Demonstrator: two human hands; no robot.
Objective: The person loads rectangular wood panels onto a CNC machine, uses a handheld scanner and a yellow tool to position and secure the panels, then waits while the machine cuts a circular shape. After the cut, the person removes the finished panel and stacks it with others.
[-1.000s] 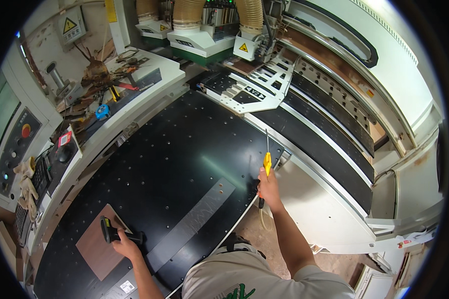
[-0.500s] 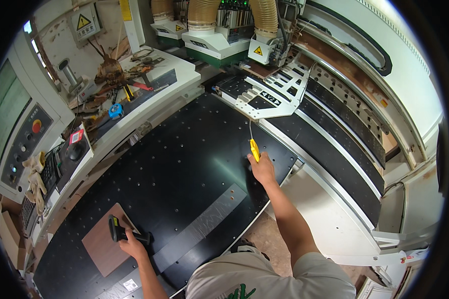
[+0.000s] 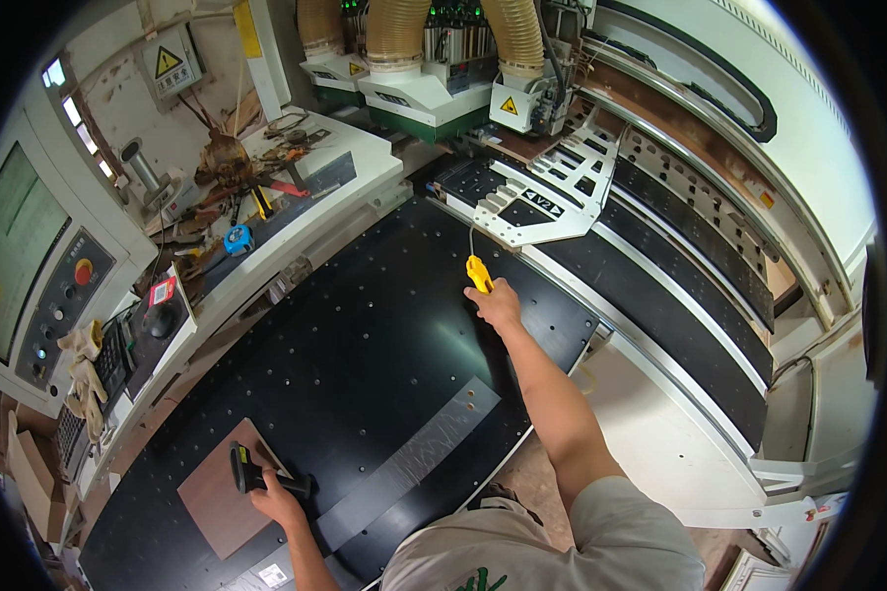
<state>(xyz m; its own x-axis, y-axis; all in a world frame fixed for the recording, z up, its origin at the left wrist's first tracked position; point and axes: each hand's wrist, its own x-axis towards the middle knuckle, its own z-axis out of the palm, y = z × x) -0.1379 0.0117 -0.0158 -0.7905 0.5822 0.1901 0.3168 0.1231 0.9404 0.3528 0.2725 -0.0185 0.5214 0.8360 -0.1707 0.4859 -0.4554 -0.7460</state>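
Observation:
My left hand (image 3: 279, 502) is closed around a black handheld barcode scanner (image 3: 245, 469), held over a brown wood-look panel (image 3: 207, 502). The panel lies on the black table (image 3: 365, 335), which is dotted with small holes. Out ahead to the right, my right hand (image 3: 497, 306) grips a yellow-bodied air blow gun (image 3: 478, 274). Its thin metal nozzle points away from me, toward the white slotted plate (image 3: 562, 202) at the table's far edge. Part of the gun's body is hidden by my fingers.
A grey strip (image 3: 419, 458) runs along the table's near side. To the left are a control panel (image 3: 49, 295), a mouse (image 3: 162, 318) and work gloves (image 3: 84, 379). Tools and a blue tape measure (image 3: 238, 239) lie on a side bench. A machine head (image 3: 434, 103) with hoses stands behind.
My right hand has moved left and slightly away with the yellow gun. The left hand still holds the scanner over the panel. The whole view has shifted a little.

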